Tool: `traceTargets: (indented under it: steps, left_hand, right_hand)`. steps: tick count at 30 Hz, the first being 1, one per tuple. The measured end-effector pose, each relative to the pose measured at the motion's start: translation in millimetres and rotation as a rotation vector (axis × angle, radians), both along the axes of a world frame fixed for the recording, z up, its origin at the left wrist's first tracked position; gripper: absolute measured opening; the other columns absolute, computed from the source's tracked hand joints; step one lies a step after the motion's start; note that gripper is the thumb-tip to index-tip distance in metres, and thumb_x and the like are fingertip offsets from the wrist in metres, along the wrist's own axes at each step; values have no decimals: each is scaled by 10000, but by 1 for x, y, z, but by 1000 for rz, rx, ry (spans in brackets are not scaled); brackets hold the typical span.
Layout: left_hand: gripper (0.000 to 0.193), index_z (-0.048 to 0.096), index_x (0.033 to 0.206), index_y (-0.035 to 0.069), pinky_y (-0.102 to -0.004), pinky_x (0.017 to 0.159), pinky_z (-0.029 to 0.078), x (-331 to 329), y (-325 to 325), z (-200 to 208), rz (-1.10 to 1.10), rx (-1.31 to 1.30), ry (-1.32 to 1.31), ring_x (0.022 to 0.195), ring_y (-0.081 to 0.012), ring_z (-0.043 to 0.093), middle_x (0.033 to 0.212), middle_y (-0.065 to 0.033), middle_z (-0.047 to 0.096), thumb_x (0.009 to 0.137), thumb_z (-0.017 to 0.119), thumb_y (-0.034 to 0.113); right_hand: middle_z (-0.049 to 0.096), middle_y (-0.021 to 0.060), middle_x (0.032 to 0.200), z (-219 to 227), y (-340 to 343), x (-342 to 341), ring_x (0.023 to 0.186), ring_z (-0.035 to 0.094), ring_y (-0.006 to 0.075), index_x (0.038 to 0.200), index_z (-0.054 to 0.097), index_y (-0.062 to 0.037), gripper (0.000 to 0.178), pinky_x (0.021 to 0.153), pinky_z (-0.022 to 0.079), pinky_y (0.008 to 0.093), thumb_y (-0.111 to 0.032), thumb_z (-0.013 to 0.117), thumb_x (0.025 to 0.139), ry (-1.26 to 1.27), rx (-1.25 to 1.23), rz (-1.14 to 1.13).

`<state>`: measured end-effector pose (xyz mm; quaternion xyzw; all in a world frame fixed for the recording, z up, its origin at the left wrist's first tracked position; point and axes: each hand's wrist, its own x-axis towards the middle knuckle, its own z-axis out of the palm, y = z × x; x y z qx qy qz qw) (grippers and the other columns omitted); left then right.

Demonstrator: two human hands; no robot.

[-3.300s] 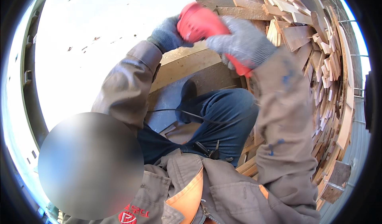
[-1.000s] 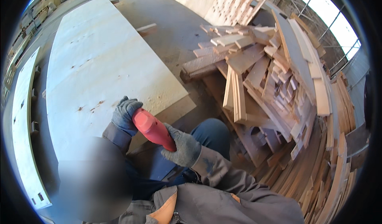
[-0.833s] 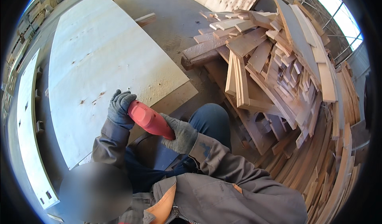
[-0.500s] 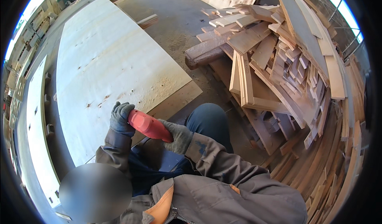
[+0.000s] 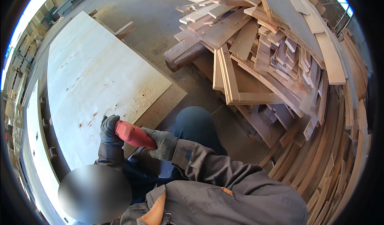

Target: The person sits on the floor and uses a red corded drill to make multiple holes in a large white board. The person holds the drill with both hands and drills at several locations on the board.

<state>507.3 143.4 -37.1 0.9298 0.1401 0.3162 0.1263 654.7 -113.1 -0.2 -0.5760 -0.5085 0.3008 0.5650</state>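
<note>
Both my hands wear grey gloves and grip a red hand-held power tool, whose working end is out of sight. At the tool's left end, my left hand is closed around its front part. The fingers of my right hand wrap the rear end of the body. Tool and hands are over the near edge of a large pale plywood sheet; whether the tool touches it I cannot tell. Sawdust and dark knots mark the sheet close to my left hand.
Right of my bent knee rises a big heap of wood offcuts, with long strips stacked nearer me. A narrow white panel lies along the left. Wood pieces poke out beyond the sheet's far right side.
The whole view has shifted, so sheet and wood heap appear farther left. My hands keep their hold on the tool, which stays near the same part of the sheet's edge.
</note>
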Motion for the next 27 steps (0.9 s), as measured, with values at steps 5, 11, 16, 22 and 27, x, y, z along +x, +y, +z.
traceTargets:
  steps: [5,11,16,22,27]
  left_hand:
    - [377,611,1045,137,-484,981,442,-7,11,-5,-43,16,-14,971,-310,638,1005,-85,672,713,723,277]
    - [414,618,1049,140,-503,1021,422,7,-8,19,22,23,54,1015,-311,630,1027,-94,661,676,720,287]
    - [443,611,1069,143,-515,1021,420,13,-15,36,37,33,83,1037,-311,629,1039,-92,659,664,725,281]
    - [459,604,1092,149,-516,1021,415,19,-13,37,43,53,93,1048,-306,625,1044,-82,658,667,728,272]
    - [461,617,1082,151,-512,1026,415,23,-16,34,24,13,89,1058,-298,626,1051,-78,665,653,734,274]
  right_hand:
    - [626,172,1225,-6,7,-7,1107,622,353,1368,479,-110,659,931,519,403,-180,761,776,58,9,-19]
    - [634,173,1223,11,7,5,1104,639,317,1389,467,-87,629,930,527,381,-167,740,829,105,15,11]
    - [640,166,1222,8,13,9,1109,642,293,1402,456,-75,660,949,520,375,-147,759,821,172,0,46]
    - [605,169,1289,3,12,16,1149,621,290,1427,432,-72,715,983,502,377,-110,765,796,302,-28,90]
    - [621,168,1262,4,7,18,1126,634,292,1425,435,-72,718,973,507,368,-109,767,790,145,-65,49]
